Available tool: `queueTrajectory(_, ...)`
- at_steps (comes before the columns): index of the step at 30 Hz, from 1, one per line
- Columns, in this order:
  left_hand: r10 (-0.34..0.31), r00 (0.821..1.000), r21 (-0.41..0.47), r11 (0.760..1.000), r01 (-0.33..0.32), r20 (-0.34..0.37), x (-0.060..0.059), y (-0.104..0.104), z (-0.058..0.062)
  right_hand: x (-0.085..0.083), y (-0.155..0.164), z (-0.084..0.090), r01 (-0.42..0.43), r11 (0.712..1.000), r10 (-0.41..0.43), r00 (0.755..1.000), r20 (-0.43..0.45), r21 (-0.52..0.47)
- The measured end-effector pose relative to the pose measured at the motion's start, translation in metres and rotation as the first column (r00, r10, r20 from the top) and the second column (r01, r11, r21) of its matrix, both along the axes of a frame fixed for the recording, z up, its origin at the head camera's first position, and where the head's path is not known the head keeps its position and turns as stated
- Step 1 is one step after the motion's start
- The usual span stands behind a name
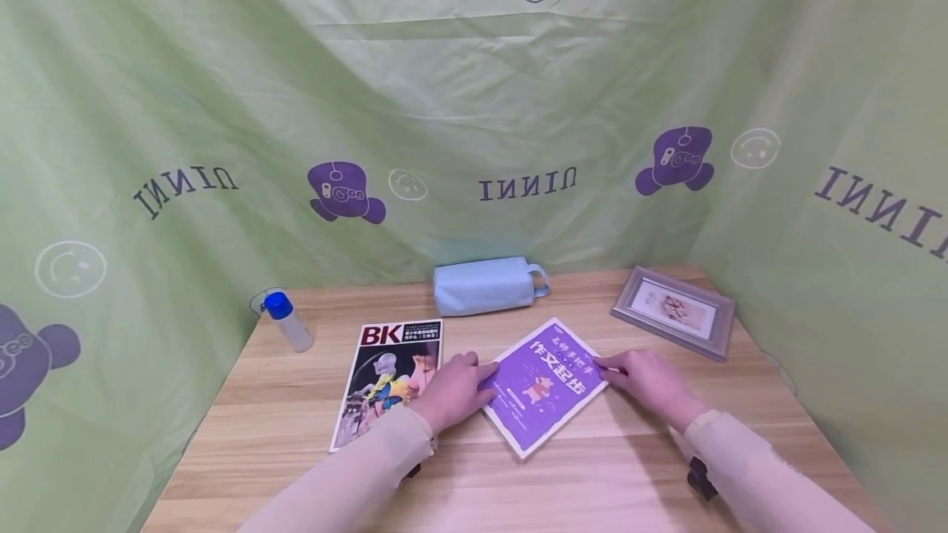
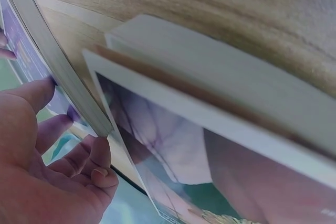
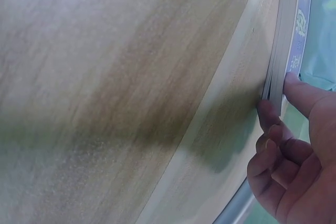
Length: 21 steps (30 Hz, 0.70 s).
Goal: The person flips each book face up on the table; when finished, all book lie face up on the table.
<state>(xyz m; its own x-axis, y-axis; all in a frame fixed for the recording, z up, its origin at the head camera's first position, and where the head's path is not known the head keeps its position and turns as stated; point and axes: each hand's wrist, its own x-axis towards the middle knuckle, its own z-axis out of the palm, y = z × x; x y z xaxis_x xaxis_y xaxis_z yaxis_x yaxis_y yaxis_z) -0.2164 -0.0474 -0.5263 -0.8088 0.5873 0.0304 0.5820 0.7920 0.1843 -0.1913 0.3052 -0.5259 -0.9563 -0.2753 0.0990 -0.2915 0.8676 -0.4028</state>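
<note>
A purple book [image 1: 536, 426] with white Chinese lettering lies turned at an angle on the wooden table. At its left edge is my left hand [image 1: 453, 391]; two digits rest on the cover and curled fingers meet the page edges near a corner in the left wrist view. My right hand [image 1: 653, 381] pinches the opposite edge, thumb [image 3: 304, 92] on the cover side and a fingertip under the pages. Beside the left hand lies a thick BK book [image 1: 385, 364] with a picture cover, partly hidden by that hand and sleeve.
A light blue pencil case [image 1: 481, 286] stands behind the books, near the green curtain [image 1: 444, 105]. At the back left is a small clear bottle [image 1: 298, 333] with a blue cap. A grey picture frame [image 1: 629, 303] lies at the back right of the table [image 1: 585, 492].
</note>
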Motion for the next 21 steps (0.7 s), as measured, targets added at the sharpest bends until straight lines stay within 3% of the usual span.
queueTrajectory(13,-0.022,1.000,-0.020,1.000,0.022,-0.014,-0.0002,-0.0014,-0.0004,-0.0010,-0.0011,0.0008,0.011,1.000,-0.011,1.000,-0.002,0.003)
queueTrajectory(21,-0.022,1.000,-0.029,0.999,0.022,0.009,0.0040,0.0004,0.0053,-0.0036,-0.0027,0.0009,0.021,1.000,-0.021,1.000,0.003,0.011)
